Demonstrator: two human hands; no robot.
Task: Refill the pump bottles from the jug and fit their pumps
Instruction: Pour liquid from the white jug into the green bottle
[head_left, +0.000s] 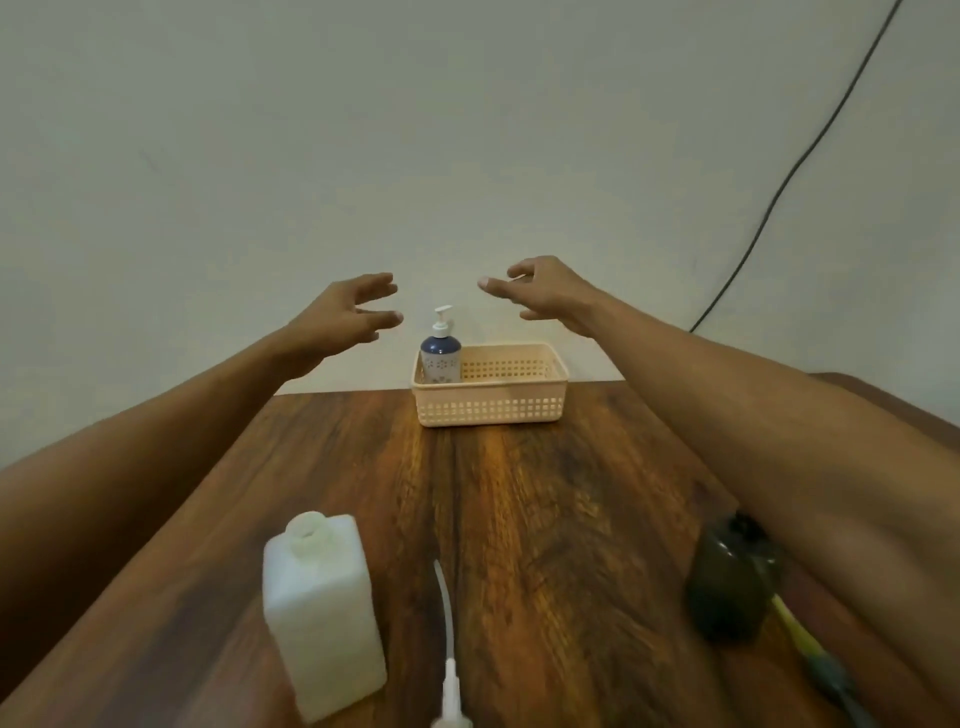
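A blue pump bottle (440, 353) with a white pump stands in the left end of a peach plastic basket (491, 408) at the table's far edge. My left hand (345, 317) and my right hand (545, 291) hover above and to either side of it, fingers spread, holding nothing. Near me a white square bottle (322, 613) stands with its neck uncapped. A loose white pump with a long tube (447, 639) lies beside it. A dark bottle (727, 587) stands at the right, partly hidden by my right forearm.
The wooden table (545, 519) reaches to a pale wall. A yellow and grey object (810, 654) lies near the dark bottle at the front right. A black cable (779, 192) runs down the wall at the right.
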